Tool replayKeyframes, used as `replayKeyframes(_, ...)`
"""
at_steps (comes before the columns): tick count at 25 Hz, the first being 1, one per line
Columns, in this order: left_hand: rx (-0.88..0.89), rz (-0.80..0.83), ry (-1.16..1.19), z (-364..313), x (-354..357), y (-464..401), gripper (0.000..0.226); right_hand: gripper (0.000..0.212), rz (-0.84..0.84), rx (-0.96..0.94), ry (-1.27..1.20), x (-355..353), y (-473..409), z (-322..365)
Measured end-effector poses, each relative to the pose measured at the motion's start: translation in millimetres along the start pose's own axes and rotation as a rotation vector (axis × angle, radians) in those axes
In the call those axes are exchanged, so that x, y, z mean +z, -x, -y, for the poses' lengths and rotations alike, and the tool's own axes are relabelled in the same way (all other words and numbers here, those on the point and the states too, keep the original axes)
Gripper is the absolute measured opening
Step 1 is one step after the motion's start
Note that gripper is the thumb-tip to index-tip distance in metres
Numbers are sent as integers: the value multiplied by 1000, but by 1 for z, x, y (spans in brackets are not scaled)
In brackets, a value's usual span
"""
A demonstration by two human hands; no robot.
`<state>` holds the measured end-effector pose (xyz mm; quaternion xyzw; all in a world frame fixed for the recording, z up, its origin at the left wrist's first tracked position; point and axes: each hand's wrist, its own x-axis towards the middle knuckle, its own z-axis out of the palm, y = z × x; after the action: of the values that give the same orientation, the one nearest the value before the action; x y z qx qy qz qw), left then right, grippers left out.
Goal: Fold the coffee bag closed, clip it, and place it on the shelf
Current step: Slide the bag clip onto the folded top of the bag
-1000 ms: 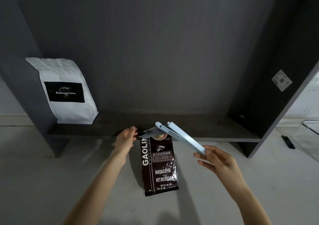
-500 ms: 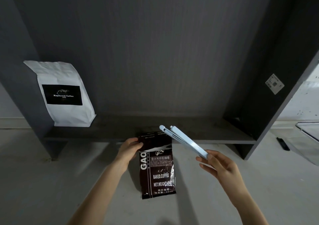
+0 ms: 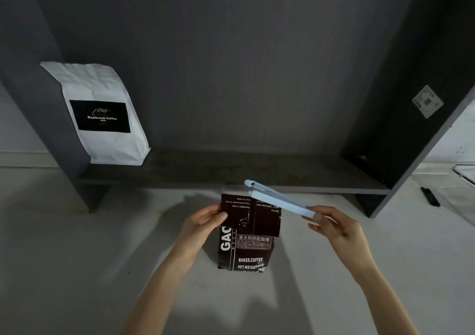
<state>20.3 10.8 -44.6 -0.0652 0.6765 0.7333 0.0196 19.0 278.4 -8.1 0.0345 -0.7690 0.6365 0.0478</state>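
A dark brown coffee bag (image 3: 246, 252) with white lettering lies on the pale floor in front of the shelf. Its top flap is folded down over the front, showing upside-down print. My left hand (image 3: 203, 223) pinches the left edge of that fold. My right hand (image 3: 334, 228) holds one end of a long pale blue bag clip (image 3: 277, 198). The clip's two arms are slightly apart and slant up to the left over the bag's upper right corner. The dark grey shelf (image 3: 231, 172) runs just beyond the bag.
A white coffee bag (image 3: 102, 113) with a black label stands at the shelf's left end against the side panel. The right side panel carries a sticker (image 3: 427, 101). A small black object (image 3: 429, 196) lies on the floor to the right.
The bag's top has been folded further down over its front, with my left hand following it. The clip in my right hand has dropped closer to the fold.
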Motion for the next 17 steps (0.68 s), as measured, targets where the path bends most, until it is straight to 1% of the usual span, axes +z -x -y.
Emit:
replayKeyframes(3,12,-21,18,1,1,1,15,21,10,-6,79,9,1,1)
replayKeyframes(8,28,-16,2,1,1,3,14,26,36,-45,221,22,0,12)
replayKeyframes(13,38,-48,15,5,3,5,13,29,42,-75,212,36,-3,14)
replayKeyframes(17,40,-69,39,9,4,7,13,19,-33,-107,137,45,3,7)
